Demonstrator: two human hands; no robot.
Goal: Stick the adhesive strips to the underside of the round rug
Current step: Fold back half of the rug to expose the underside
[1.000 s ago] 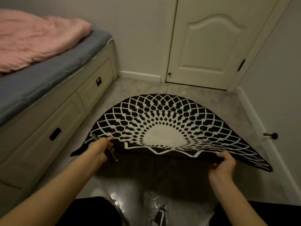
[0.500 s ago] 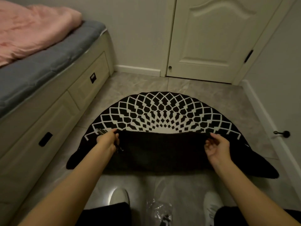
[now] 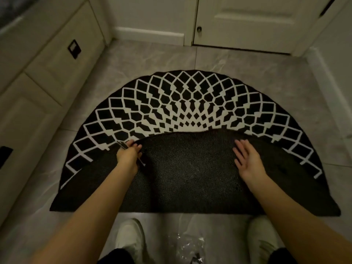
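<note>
The round black-and-white rug (image 3: 182, 103) lies on the tile floor, folded in half away from me. Its dark mesh underside (image 3: 190, 174) faces up on the near half. My left hand (image 3: 129, 154) grips the folded-over edge at the left and also holds a thin dark strip-like object (image 3: 122, 145). My right hand (image 3: 247, 161) rests flat on the underside near the fold, fingers straight. A clear plastic wrapper (image 3: 187, 246) with a dark item inside lies between my feet.
A bed base with drawers (image 3: 47, 60) runs along the left. A closed white door (image 3: 253, 21) stands ahead, a wall with baseboard (image 3: 327, 77) on the right. My two white shoes (image 3: 131, 239) stand on the floor just behind the rug.
The near half of the rug was lifted, carried forward and laid down over the far half, underside up. My right hand let go of the edge and now lies flat on it.
</note>
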